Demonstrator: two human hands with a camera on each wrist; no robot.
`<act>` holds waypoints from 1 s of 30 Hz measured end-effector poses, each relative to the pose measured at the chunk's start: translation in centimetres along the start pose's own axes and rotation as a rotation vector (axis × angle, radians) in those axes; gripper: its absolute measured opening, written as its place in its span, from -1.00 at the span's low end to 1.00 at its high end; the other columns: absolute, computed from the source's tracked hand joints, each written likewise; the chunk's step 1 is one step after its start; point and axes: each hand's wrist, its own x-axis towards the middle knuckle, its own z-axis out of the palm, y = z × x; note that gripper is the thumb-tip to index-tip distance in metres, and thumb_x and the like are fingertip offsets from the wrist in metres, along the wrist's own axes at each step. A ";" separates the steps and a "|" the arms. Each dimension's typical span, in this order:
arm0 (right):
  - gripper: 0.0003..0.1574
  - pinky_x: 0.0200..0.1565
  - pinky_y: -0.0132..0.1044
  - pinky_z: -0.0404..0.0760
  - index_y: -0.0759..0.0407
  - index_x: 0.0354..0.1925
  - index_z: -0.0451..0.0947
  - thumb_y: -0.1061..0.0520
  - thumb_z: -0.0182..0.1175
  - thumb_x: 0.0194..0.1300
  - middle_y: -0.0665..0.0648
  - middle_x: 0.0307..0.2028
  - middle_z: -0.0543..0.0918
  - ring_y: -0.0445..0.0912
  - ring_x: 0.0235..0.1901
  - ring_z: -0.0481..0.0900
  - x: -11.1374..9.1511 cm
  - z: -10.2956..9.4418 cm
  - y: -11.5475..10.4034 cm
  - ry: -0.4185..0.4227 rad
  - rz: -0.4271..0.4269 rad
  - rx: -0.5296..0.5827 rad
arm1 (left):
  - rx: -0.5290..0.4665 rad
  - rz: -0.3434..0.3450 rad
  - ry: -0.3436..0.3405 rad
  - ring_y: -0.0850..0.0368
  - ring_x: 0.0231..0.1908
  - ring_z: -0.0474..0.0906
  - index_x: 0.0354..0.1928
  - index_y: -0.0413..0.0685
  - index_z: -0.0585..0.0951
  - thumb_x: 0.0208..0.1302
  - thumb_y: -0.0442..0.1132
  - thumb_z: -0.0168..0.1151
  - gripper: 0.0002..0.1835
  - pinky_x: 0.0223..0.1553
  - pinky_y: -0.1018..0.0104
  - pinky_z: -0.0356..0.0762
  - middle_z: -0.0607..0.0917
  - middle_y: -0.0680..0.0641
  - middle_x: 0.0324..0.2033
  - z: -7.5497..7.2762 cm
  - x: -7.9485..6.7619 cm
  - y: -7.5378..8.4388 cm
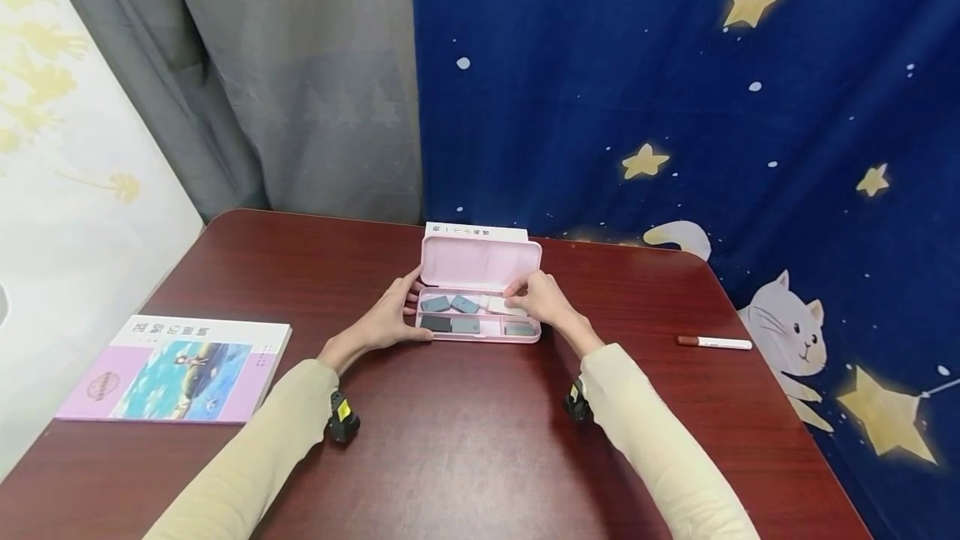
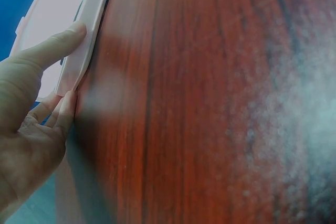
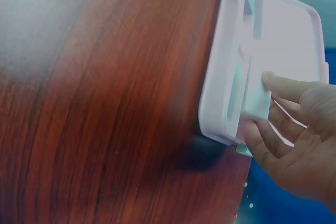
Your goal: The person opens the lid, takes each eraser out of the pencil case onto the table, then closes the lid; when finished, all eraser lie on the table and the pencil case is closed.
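A pink pencil case (image 1: 480, 263) lies unfolded near the table's far edge, its lid leaning back. My left hand (image 1: 382, 319) grips the left end of the case, with the thumb at the front edge. At the right side of the back compartment, my right hand (image 1: 546, 300) pinches a white block (image 3: 257, 95), perhaps an eraser, between thumb and fingers. Two blue-grey blocks (image 1: 435, 304) lie farther left in that compartment. The front compartment holds a dark block (image 1: 436, 323), a grey block (image 1: 465, 326) and a grey-green block (image 1: 519, 329) at its right end.
Directly behind the lid is a white item with printed characters (image 1: 476, 230). A book with a purple and blue cover (image 1: 183, 377) lies at the table's left. On the right lies a white marker with a brown cap (image 1: 714, 342). Curtains (image 1: 525, 107) hang beyond the table.
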 end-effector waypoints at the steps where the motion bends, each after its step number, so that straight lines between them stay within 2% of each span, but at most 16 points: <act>1: -0.94 -0.27 -0.30 0.55 0.22 -0.38 0.73 0.27 0.40 0.08 0.05 -0.44 0.72 -0.12 -0.39 0.56 0.0 -0.1 0.1 0.002 0.010 0.014 | -0.001 -0.001 0.001 -0.18 0.06 0.34 0.49 -0.25 -0.07 -0.18 -0.34 0.60 0.26 0.08 -0.01 0.49 0.31 -0.33 0.08 0.0 0.0 0.0; 7: -0.91 -0.47 -0.33 0.61 0.25 -0.32 0.72 0.28 0.37 0.12 0.10 -0.45 0.70 -0.11 -0.51 0.56 -0.3 -0.4 0.6 0.018 0.100 0.146 | 0.004 -0.010 0.002 -0.18 0.07 0.34 0.49 -0.24 -0.08 -0.19 -0.35 0.60 0.27 0.09 -0.01 0.49 0.31 -0.34 0.09 0.0 0.0 0.0; 11: -0.82 -0.51 -0.19 0.66 0.28 -0.21 0.69 0.31 0.33 0.16 0.15 -0.44 0.70 -0.02 -0.57 0.57 -0.5 -0.4 0.9 0.025 0.142 0.237 | 0.004 -0.014 -0.002 -0.19 0.07 0.34 0.49 -0.24 -0.09 -0.18 -0.34 0.60 0.27 0.09 -0.01 0.49 0.31 -0.34 0.09 0.0 0.0 0.1; 16: -0.58 -0.53 -0.17 0.68 0.38 0.07 0.55 0.41 0.23 0.21 0.25 -0.39 0.66 -0.06 -0.53 0.56 -0.8 -0.8 1.2 -0.014 0.137 0.416 | -0.001 -0.016 -0.007 -0.19 0.08 0.35 0.49 -0.24 -0.09 -0.19 -0.35 0.61 0.27 0.09 0.00 0.49 0.31 -0.34 0.10 0.1 0.1 0.1; 19: -0.51 -0.50 -0.15 0.69 0.43 0.16 0.46 0.44 0.16 0.24 0.30 -0.37 0.61 -0.08 -0.46 0.55 -1.1 -1.1 1.3 -0.046 0.145 0.526 | 0.002 -0.014 -0.005 -0.19 0.07 0.35 0.49 -0.24 -0.08 -0.19 -0.34 0.61 0.28 0.08 -0.01 0.49 0.31 -0.35 0.09 0.1 0.1 -0.1; 30: -0.53 -0.47 -0.10 0.70 0.36 0.12 0.39 0.46 0.14 0.23 0.26 -0.31 0.55 0.00 -0.51 0.48 -1.9 -1.4 2.3 -0.042 0.243 0.674 | 0.014 0.006 -0.002 -0.20 0.06 0.37 0.48 -0.28 -0.07 -0.20 -0.34 0.62 0.27 0.06 0.00 0.52 0.32 -0.36 0.09 0.0 0.2 -0.2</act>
